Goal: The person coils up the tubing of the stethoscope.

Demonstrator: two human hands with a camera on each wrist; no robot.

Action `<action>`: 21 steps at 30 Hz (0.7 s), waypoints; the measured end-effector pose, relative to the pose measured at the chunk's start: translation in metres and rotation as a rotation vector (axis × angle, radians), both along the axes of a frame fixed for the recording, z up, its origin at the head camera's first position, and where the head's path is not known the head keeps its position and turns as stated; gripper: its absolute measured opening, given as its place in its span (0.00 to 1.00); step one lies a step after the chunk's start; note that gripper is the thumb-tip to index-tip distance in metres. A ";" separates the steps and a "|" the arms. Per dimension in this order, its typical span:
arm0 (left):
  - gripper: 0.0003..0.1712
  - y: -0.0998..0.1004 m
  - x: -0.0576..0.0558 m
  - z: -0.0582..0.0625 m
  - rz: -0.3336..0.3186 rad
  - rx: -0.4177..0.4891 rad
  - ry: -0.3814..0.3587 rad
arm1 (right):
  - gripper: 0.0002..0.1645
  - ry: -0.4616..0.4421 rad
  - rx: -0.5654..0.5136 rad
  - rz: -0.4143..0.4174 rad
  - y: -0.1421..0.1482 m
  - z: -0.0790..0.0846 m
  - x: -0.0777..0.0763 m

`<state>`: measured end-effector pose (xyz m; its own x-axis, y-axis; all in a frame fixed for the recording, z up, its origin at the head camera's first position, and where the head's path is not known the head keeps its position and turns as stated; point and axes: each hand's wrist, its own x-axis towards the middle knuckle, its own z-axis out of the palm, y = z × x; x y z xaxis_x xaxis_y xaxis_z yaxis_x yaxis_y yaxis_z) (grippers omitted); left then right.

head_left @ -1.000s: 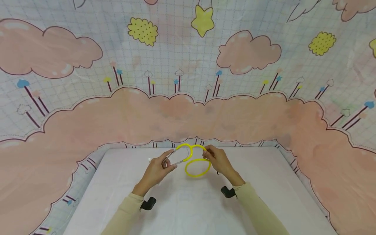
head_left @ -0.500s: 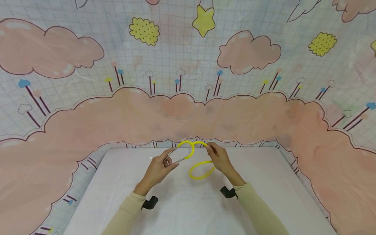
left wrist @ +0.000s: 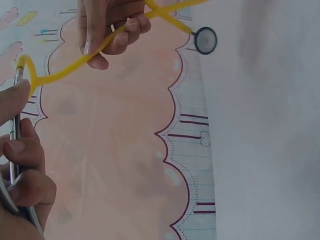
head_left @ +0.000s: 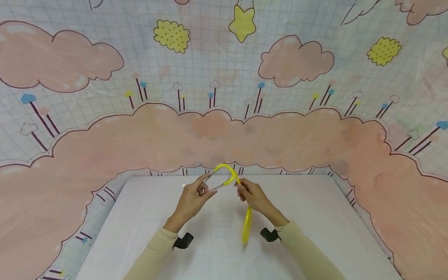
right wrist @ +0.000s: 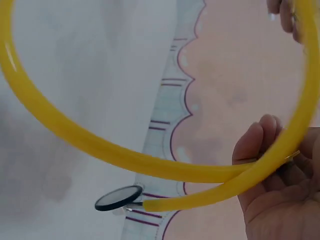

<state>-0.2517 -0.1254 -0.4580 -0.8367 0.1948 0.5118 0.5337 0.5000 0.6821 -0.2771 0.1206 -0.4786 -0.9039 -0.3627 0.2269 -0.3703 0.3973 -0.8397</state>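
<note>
A stethoscope with yellow tubing (head_left: 247, 227) is held up over the white table by both hands. My left hand (head_left: 191, 198) grips its metal ear tubes (left wrist: 16, 125), below the point where the yellow fork begins. On the other side, my right hand (head_left: 254, 195) pinches the single yellow tube a short way from the fork. The rest of the tube hangs from the right hand in a loop, seen edge-on in the head view. In the right wrist view the tube crosses itself at the right fingers (right wrist: 248, 145), and the round dark-rimmed chest piece (right wrist: 119, 198) dangles at its end.
The white tabletop (head_left: 217, 252) lies under both forearms. Behind and around it hangs a pink and pale-blue cloth (head_left: 224, 140) printed with clouds and stars. Each wrist carries a small black device, one by the left sleeve (head_left: 154, 249) and one by the right.
My right hand has moved down and slightly left, bending the tube down from the fork. The hanging loop has turned from a broad oval to a narrow edge-on shape. My left hand has barely shifted.
</note>
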 end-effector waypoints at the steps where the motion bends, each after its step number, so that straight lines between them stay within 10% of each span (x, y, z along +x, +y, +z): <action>1: 0.33 0.001 0.000 0.001 0.004 0.004 -0.001 | 0.13 -0.021 -0.006 0.012 -0.002 0.000 0.001; 21: 0.32 -0.003 -0.004 0.004 0.023 -0.028 0.127 | 0.12 -0.129 0.033 0.092 -0.010 0.023 0.014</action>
<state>-0.2560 -0.1279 -0.4539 -0.7699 0.1923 0.6085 0.6030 0.5311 0.5952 -0.2632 0.1109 -0.4554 -0.8875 -0.4504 0.0976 -0.2962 0.3953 -0.8695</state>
